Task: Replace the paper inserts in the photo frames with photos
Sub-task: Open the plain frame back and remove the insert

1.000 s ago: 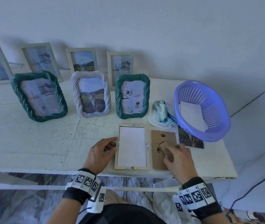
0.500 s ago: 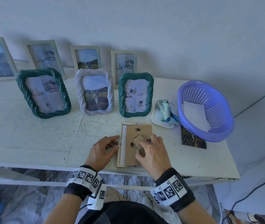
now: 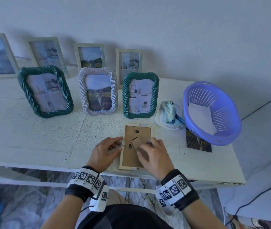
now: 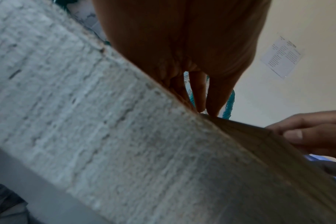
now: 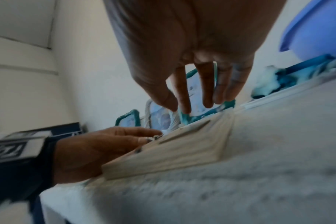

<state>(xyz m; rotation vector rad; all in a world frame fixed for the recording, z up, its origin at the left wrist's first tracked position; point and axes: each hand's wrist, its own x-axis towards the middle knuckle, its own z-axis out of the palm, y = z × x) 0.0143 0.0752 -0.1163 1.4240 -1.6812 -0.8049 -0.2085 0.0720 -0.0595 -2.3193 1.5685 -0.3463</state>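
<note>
our hands on a face-down frame at the near edge of the desk

nearest us, a pale wooden frame (image 3: pixel 137 147) lies face down on the white desk (image 3: pixel 32 142), its brown backing board (image 3: pixel 138 134) seated inside the rim. our left hand (image 3: pixel 105 152) rests at the frame's left edge, its fingers (image 3: pixel 115 140) loosely bent and touching a small metal tab there; we cannot tell whether they pinch it. our right hand (image 3: pixel 154 156) lies over the backing with relaxed, spread fingers (image 5: pixel 207 84), holding nothing. to the right, a dark photo (image 3: pixel 197 142) lies flat, partly under a purple basket (image 3: pixel 227 129) with a white sheet (image 3: pixel 200 119) in it. beyond stand three rope-edged frames (image 3: pixel 140 95), then four plain ones against the wall.
</note>
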